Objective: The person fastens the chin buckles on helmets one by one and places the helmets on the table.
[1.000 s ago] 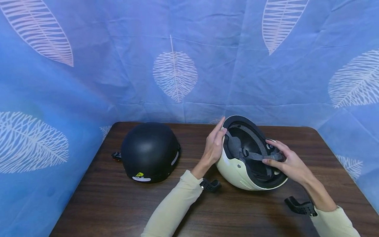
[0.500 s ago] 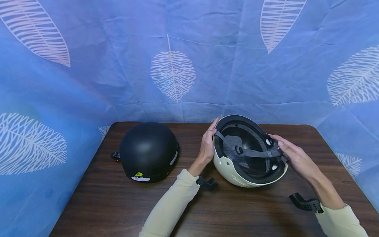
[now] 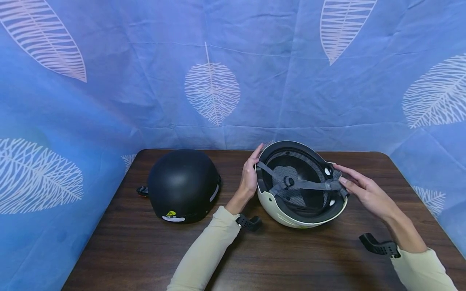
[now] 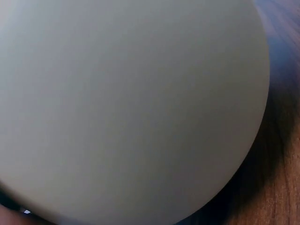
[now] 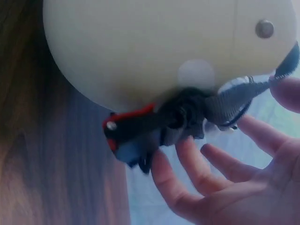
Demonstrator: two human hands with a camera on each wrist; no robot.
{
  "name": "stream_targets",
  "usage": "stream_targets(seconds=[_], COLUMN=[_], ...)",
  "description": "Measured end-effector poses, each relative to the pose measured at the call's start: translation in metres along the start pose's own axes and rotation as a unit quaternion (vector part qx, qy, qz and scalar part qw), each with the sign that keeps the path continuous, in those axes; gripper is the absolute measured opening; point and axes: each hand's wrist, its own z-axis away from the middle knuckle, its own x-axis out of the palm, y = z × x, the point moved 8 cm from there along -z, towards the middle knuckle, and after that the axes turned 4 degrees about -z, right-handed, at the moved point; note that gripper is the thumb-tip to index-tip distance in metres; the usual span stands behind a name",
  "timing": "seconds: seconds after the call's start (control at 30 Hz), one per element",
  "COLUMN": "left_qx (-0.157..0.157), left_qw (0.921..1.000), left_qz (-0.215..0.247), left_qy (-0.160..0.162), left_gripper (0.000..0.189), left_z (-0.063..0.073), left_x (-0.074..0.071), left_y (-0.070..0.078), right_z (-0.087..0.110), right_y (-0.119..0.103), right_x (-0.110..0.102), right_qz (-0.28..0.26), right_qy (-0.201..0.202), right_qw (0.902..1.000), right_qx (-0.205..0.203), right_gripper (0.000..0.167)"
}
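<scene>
cream helmet held by left grip, right grip; wood-grain table below; blue leaf-print cloth behind

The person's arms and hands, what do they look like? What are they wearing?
The left arm wears a long, pale cream-yellow sleeve, and the right arm wears a matching one. The left hand and right hand are bare, without gloves. By each cuff is a chunky black wrist gadget, with what look like little holes.
</scene>
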Motion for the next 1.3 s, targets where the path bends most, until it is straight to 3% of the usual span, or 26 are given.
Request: stream_targets(seconds=[0.3,0.63,0.73,1.0,1.2,1.3], left_qx=[-0.008,0.007,0.012,0.000,-0.020,-0.012], left_qw=[0.9998,0.9983,0.9980,0.9959,0.9917,0.9894], left_qz=[-0.020,-0.056,-0.061,-0.090,-0.127,-0.144], left_qy=[-0.002,-0.010,-0.012,-0.002,0.008,0.002], left_gripper=[0.058,0.055,0.056,0.057,0.048,0.047], left_z=[0.001,0.002,0.002,0.000,0.002,0.004], left_x=[0.001,0.003,0.004,0.001,-0.001,0.000], left_y=[0.003,0.005,0.007,0.008,0.009,0.011], right_z=[0.004,-0.002,-0.005,-0.022,-0.036,-0.040], right_y=[-0.012,-0.032,-0.039,-0.054,-0.059,-0.060], right_x=[-0.016,-0.014,-0.012,-0.013,0.001,0.009], right_qz=[0.049,-0.039,-0.037,0.021,-0.014,-0.036], right_qy=[0.008,-0.036,-0.048,0.014,0.004,-0.002], right_qw=[0.9982,0.9985,0.9979,0.9993,0.9996,0.9991], right_qx=[0.034,-0.014,-0.024,0.028,0.023,0.021], right_gripper=[0.056,0.055,0.052,0.043,0.040,0.039])
